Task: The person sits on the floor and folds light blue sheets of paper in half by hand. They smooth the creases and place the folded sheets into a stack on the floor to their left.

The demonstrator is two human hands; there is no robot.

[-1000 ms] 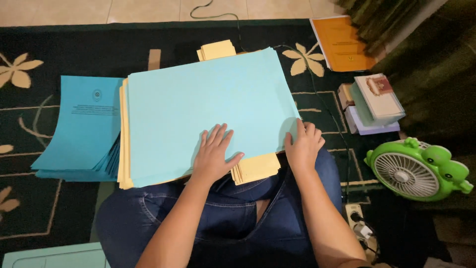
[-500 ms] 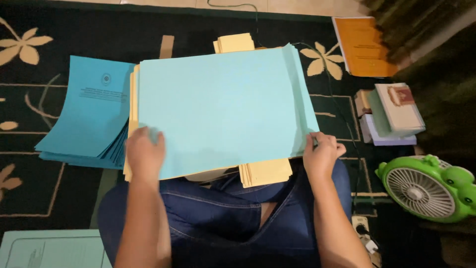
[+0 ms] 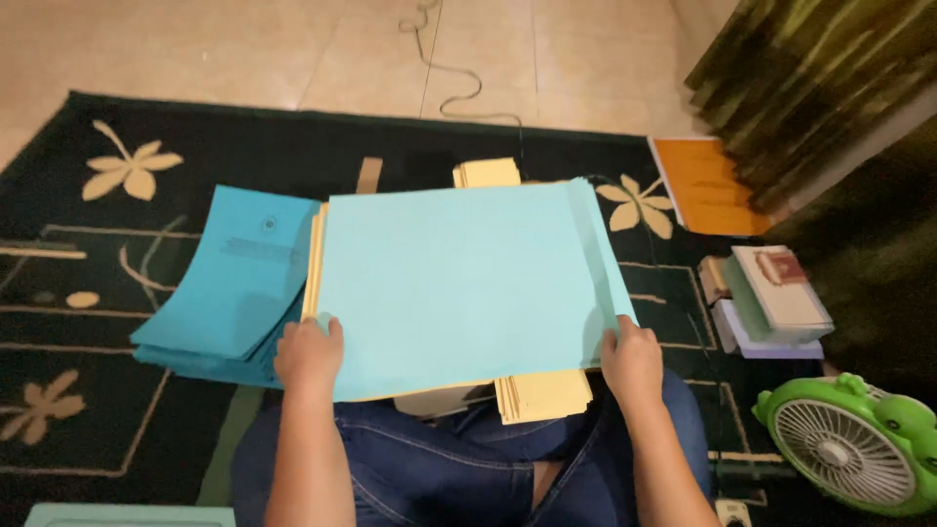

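A large light blue sheet (image 3: pixel 459 283) lies on top of a pile with yellow edges in front of my lap. My left hand (image 3: pixel 308 353) grips its near left corner. My right hand (image 3: pixel 632 357) holds its near right edge. Under the sheet, yellow paper strips (image 3: pixel 543 394) stick out at the near side, and more yellow strips (image 3: pixel 486 172) show at the far side. A stack of darker blue folders (image 3: pixel 234 283) lies just to the left, touching the pile.
A dark rug with cream flowers (image 3: pixel 127 168) covers the floor. An orange book (image 3: pixel 711 185) lies at the far right, a stack of books (image 3: pixel 771 299) at the right, a green fan (image 3: pixel 851 447) at the near right. A cable (image 3: pixel 451 84) runs over the tiles.
My left hand moved from the sheet's near middle to its near left corner. My right hand stays at the right edge. The view tilted up, showing more floor.
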